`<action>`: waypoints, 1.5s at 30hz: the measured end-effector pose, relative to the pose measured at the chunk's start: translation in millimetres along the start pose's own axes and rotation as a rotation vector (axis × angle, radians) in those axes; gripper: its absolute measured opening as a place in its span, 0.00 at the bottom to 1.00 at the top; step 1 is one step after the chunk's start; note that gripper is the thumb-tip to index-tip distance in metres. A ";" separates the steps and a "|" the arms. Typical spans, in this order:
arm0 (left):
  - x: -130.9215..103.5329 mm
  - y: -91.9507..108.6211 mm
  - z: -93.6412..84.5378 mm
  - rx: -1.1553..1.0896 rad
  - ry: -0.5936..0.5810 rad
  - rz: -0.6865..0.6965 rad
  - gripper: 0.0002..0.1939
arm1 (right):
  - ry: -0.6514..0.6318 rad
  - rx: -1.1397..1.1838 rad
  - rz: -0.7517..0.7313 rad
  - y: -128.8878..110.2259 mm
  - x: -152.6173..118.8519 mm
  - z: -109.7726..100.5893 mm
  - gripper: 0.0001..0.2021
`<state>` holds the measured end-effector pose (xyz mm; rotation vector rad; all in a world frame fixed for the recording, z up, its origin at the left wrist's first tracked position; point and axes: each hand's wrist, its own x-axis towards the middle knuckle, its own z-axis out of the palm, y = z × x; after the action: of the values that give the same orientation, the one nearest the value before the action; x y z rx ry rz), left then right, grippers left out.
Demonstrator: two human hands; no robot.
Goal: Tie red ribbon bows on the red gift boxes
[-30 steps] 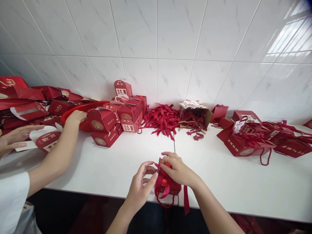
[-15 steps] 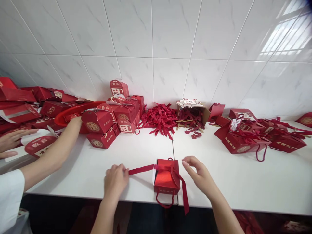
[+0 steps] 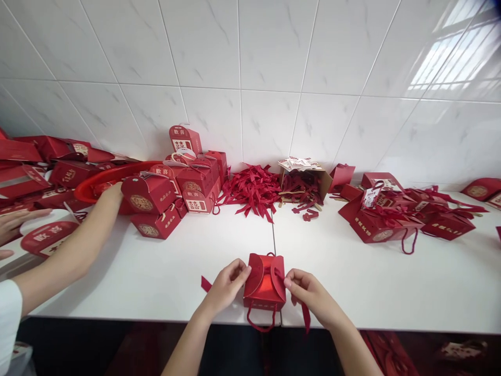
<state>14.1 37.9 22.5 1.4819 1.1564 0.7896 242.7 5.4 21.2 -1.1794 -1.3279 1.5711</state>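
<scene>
Now L hand & R hand flank red box, fingertips pinching its ribbon.

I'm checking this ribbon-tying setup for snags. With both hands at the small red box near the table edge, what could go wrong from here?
The small red box sits right at the table's front edge, its cord handle hanging over; a tug from the left hand or right hand could pull it off. The loose ribbon end dangling below the edge may slip out or snag.
</scene>
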 end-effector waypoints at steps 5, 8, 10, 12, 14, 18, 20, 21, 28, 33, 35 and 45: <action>-0.3 9.2 -14.1 0.013 0.002 0.001 0.23 | 0.065 -0.176 -0.041 -10.0 3.3 -13.9 0.20; -1.0 20.3 -18.1 0.040 0.035 0.000 0.23 | 0.130 -0.331 -0.065 -15.4 6.8 -19.6 0.15; -1.4 27.1 -19.5 0.054 0.038 0.006 0.21 | 0.225 -0.431 -0.150 -19.3 7.6 -23.0 0.12; -1.2 31.6 -20.5 0.063 0.030 0.011 0.20 | 0.317 -0.521 -0.315 -22.5 6.9 -26.6 0.09; 0.3 32.8 -20.9 0.066 0.015 0.019 0.20 | 0.371 -0.616 -0.505 -22.6 6.2 -30.3 0.09; 6.6 24.1 -18.3 0.079 -0.012 0.006 0.21 | 0.392 -0.791 -0.758 -5.6 8.7 -35.0 0.13; 8.8 14.8 -14.8 0.088 -0.035 -0.011 0.21 | 0.360 -0.864 -0.767 11.1 11.4 -33.2 0.14; 8.8 9.3 -12.7 0.091 -0.033 -0.011 0.21 | 0.339 -0.890 -0.746 20.3 12.4 -31.0 0.14; -23.8 -23.8 -9.8 0.221 0.520 0.101 0.11 | 0.551 -0.834 -0.425 65.7 -1.6 -13.7 0.12; -51.0 -8.5 -10.4 0.277 0.190 -0.045 0.14 | 0.279 -0.617 -0.028 53.0 -18.0 -8.1 0.15; -54.3 -2.4 -7.3 0.221 0.069 -0.071 0.13 | 0.134 -0.523 0.022 42.8 -19.3 -2.5 0.16; -19.6 -28.2 0.8 -0.579 0.342 -0.195 0.24 | 0.345 0.545 0.096 41.7 4.2 13.1 0.17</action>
<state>1.6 18.7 -3.0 0.7626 1.1669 1.1513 229.6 -1.9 -20.1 -1.1059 -0.5752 1.5702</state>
